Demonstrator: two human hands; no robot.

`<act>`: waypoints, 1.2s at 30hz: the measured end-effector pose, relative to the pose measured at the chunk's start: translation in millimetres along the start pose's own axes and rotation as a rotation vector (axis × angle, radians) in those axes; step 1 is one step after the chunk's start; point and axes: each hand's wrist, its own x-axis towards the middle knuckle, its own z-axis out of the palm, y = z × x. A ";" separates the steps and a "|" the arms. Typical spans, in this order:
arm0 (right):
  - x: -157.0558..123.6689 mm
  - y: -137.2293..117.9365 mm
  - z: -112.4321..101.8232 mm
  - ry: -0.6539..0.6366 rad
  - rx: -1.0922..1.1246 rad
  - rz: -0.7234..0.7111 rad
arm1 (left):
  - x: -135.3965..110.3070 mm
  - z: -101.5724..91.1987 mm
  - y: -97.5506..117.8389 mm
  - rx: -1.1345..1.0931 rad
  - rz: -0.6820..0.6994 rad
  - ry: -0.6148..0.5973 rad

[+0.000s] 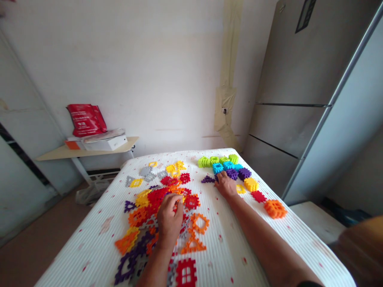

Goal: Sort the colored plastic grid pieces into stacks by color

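My left hand [170,217] is over a loose pile of flat plastic interlocking tiles, its fingers curled in; whatever it may hold is hidden. Around it lie red tiles [191,201], an orange tile [200,223] with a round opening and a dark purple tile [125,268]. Farther right, my right hand [226,185] has its fingers closed on a purple interlocking tile [217,178], mostly covered by the fingers. Beside it are a purple triangular tile [208,179], purple stacks [232,174] and a flat yellow tile [240,189].
Blue [218,168] and lime green stacks [204,162] stand at the back right. A yellow stack [251,184], red tiles [259,196] and an orange stack [275,209] line the right edge. Grey tiles [146,172] lie back left. A fridge [287,91] stands right of the table.
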 end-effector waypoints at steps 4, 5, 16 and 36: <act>1.5 -0.6 2.3 0.017 0.001 0.011 | -0.3 0.6 -0.4 0.008 0.005 -0.004; 2.1 -0.6 3.2 0.032 -0.001 0.009 | -0.5 0.7 -0.7 0.009 0.004 -0.007; 5.7 5.2 6.1 0.139 -0.034 -0.185 | -0.8 0.2 -0.6 0.011 -0.026 -0.028; -24.2 14.6 3.7 0.083 0.515 -0.233 | -4.7 3.6 -6.7 -0.014 -0.032 -0.040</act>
